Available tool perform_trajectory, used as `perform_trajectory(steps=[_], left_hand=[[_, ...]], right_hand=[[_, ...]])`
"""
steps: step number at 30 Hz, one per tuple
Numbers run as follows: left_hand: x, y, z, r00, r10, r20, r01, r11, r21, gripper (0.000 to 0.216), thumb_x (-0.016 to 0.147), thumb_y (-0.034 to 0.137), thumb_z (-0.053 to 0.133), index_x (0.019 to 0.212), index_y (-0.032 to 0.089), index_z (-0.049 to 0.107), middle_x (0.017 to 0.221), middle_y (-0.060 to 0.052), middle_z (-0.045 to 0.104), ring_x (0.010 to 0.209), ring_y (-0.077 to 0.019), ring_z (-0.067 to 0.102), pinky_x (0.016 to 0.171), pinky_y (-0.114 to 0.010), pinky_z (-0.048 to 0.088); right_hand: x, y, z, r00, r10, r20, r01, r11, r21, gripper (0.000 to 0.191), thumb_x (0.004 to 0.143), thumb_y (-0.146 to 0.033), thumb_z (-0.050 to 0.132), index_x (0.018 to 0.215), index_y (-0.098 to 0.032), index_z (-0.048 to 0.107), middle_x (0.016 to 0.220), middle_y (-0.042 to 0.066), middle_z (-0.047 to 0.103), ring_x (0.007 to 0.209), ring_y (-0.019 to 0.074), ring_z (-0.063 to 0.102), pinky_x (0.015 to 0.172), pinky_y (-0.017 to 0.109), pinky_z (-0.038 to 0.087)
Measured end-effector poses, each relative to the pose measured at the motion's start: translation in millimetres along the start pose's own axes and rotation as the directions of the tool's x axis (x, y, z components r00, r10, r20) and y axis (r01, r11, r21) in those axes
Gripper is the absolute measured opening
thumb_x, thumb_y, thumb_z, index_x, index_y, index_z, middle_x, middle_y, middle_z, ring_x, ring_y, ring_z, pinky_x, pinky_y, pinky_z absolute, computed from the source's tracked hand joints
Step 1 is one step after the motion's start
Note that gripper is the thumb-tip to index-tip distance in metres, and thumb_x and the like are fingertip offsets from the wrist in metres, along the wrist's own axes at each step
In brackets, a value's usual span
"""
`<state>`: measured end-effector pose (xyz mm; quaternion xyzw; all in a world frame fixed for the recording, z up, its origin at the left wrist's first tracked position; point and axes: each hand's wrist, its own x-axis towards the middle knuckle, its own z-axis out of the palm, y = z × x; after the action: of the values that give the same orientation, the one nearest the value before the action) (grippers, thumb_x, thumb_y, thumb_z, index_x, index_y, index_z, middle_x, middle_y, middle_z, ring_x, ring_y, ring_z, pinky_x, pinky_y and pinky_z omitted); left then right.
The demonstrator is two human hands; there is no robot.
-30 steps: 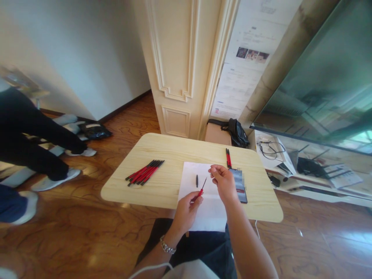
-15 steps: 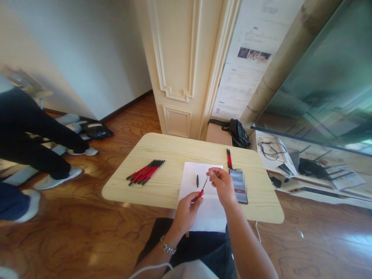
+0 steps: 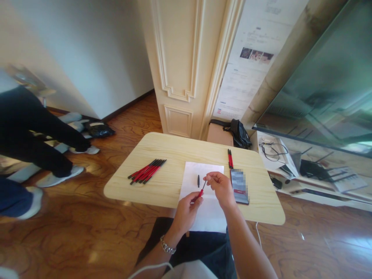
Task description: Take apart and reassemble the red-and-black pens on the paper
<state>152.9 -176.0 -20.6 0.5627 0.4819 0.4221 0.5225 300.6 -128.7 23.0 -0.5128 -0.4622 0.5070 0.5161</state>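
My left hand [image 3: 185, 214] is closed around a red pen barrel [image 3: 200, 193], its open end tilted up to the right. A thin dark ink refill [image 3: 204, 185] sticks out of that end. The refill's upper end is pinched between the thumb and fingertips of my right hand [image 3: 222, 190]. Both hands hover over a white sheet of paper [image 3: 209, 221]. On the sheet, just beyond my hands, lies a small black pen part [image 3: 198, 181]. How deep the refill sits in the barrel is hidden.
Several red and black pens [image 3: 147, 171] lie in a pile on the left of the table [image 3: 122, 186]. Red-black pens [image 3: 230, 158] and a phone [image 3: 240, 188] lie to the right. A person's legs [image 3: 43, 131] show at far left; a black bag [image 3: 240, 133] stands behind the table.
My right hand has moved slightly down and left, closer to the barrel, and less of the refill shows between my hands. My left hand stays nearly in place.
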Motion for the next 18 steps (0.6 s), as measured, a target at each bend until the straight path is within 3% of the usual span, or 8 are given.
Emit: perform_trajectory(steps=[6, 9, 13, 16, 18], left_hand=[[-1.2, -3.0, -3.2, 1.000, -0.018, -0.017, 0.018, 1.000, -0.017, 0.037, 0.086, 0.043, 0.053, 0.106, 0.015, 0.066, 0.090, -0.008, 0.070, 0.080, -0.0192, 0.063, 0.072, -0.028, 0.049], [-2.7, -3.1, -4.9, 0.999, -0.041, -0.035, 0.039, 0.999, -0.035, 0.039, 0.085, 0.045, 0.054, 0.105, 0.015, 0.066, 0.087, -0.008, 0.070, 0.079, -0.0194, 0.063, 0.073, -0.028, 0.049], [-3.8, -1.7, -4.9, 0.998, -0.038, -0.055, 0.036, 0.999, -0.038, 0.040, 0.083, 0.048, 0.055, 0.105, 0.017, 0.067, 0.089, -0.007, 0.071, 0.080, -0.0198, 0.065, 0.074, -0.027, 0.049], [-4.1, -1.1, -4.9, 0.998, -0.041, -0.053, 0.038, 0.998, -0.044, 0.040, 0.083, 0.049, 0.054, 0.104, 0.016, 0.067, 0.090, -0.007, 0.071, 0.080, -0.0200, 0.065, 0.074, -0.027, 0.050], [-4.0, -1.2, -5.9, 0.998, -0.042, -0.052, 0.040, 0.998, -0.043, 0.040, 0.084, 0.048, 0.054, 0.104, 0.016, 0.067, 0.089, -0.007, 0.071, 0.081, -0.0202, 0.066, 0.075, -0.027, 0.050]], right_hand=[[5.2, 15.7, -3.7, 0.981, 0.081, 0.174, -0.074, 0.996, -0.042, 0.027, 0.071, -0.035, 0.067, 0.092, -0.017, 0.065, 0.086, 0.007, 0.072, 0.073, 0.0181, 0.063, 0.067, 0.031, 0.048], [18.2, 26.6, -6.6, 0.995, 0.024, 0.098, 0.003, 0.964, -0.266, 0.025, 0.073, -0.035, 0.063, 0.092, -0.019, 0.066, 0.087, 0.006, 0.071, 0.075, 0.0185, 0.062, 0.070, 0.032, 0.047], [34.1, 39.9, 3.9, 0.999, 0.000, -0.045, -0.033, 0.693, -0.720, 0.020, 0.078, -0.042, 0.060, 0.081, -0.024, 0.068, 0.082, 0.007, 0.070, 0.077, 0.0206, 0.062, 0.070, 0.032, 0.042], [41.2, 46.6, 15.8, 0.996, 0.041, -0.080, -0.089, 0.518, -0.851, 0.024, 0.075, -0.046, 0.064, 0.078, -0.023, 0.067, 0.083, 0.010, 0.069, 0.080, 0.0235, 0.062, 0.068, 0.033, 0.040], [44.3, 48.9, 18.8, 0.996, 0.053, -0.077, -0.093, 0.513, -0.853, 0.021, 0.073, -0.043, 0.065, 0.076, -0.023, 0.067, 0.082, 0.010, 0.069, 0.079, 0.0233, 0.062, 0.067, 0.033, 0.039]])
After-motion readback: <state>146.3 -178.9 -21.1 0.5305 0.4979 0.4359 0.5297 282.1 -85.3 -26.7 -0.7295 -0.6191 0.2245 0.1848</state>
